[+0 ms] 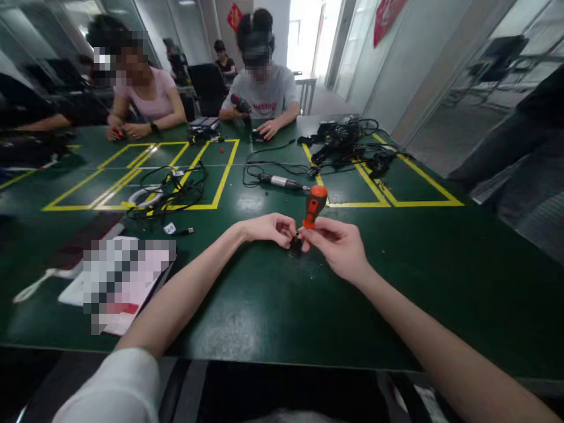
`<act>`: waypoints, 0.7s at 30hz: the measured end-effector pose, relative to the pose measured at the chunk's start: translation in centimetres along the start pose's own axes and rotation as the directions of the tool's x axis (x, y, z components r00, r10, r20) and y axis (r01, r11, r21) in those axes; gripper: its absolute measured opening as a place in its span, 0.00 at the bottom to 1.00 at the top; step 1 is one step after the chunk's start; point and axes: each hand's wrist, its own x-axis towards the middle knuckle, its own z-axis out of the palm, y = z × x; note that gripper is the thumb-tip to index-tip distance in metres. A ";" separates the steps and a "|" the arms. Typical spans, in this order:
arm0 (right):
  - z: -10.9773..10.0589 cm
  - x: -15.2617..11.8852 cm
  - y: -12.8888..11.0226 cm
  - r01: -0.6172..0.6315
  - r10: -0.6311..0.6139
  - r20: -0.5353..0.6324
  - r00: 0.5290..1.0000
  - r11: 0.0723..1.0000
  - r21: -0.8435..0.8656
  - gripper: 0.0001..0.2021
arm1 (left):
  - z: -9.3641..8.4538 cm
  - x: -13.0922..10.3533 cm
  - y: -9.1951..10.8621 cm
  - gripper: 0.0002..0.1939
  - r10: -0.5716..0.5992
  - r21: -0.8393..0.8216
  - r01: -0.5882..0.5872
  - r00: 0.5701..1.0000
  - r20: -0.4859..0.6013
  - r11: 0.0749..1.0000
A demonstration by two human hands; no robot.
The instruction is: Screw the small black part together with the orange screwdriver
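Observation:
My right hand [338, 245] grips an orange-handled screwdriver [314, 205], held nearly upright with its tip pointing down. The tip meets a small dark round part [294, 245] that rests on the green table [273, 305]. My left hand [268, 228] pinches that dark part from the left with its fingertips. Both forearms reach in from the near edge of the table. The screwdriver's shaft is mostly hidden by my fingers.
A silver and black power tool [282, 182] with its cable lies just beyond my hands. Tangled black cables [170, 191] sit left, more cables and gear [348, 144] at the back right. Papers [127, 282] lie near left. Two people sit across the table.

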 end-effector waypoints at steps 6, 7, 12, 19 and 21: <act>-0.3 0.3 0.1 0.015 -0.015 -0.004 1.000 1.000 0.022 0.17 | 0.3 0.0 0.0 0.20 0.020 0.008 -0.020 1.000 0.022 1.000; -0.3 0.3 0.0 0.019 -0.019 0.011 1.000 1.000 0.018 0.17 | 0.4 0.0 0.0 0.19 0.026 0.010 -0.026 0.999 0.021 1.000; 0.0 -0.1 -0.1 0.020 -0.020 -0.014 1.000 1.000 0.003 0.18 | 0.4 0.0 0.1 0.18 0.024 -0.009 -0.023 1.000 0.016 1.000; -0.4 0.2 -0.2 0.065 -0.066 -0.043 0.997 0.998 -0.022 0.17 | 0.2 0.2 -0.2 0.18 0.019 -0.058 -0.019 1.000 0.000 0.998; -0.6 0.3 -0.3 0.062 -0.062 0.014 0.998 0.998 -0.014 0.17 | 0.2 0.2 -0.2 0.19 0.020 -0.054 -0.020 1.000 -0.004 0.998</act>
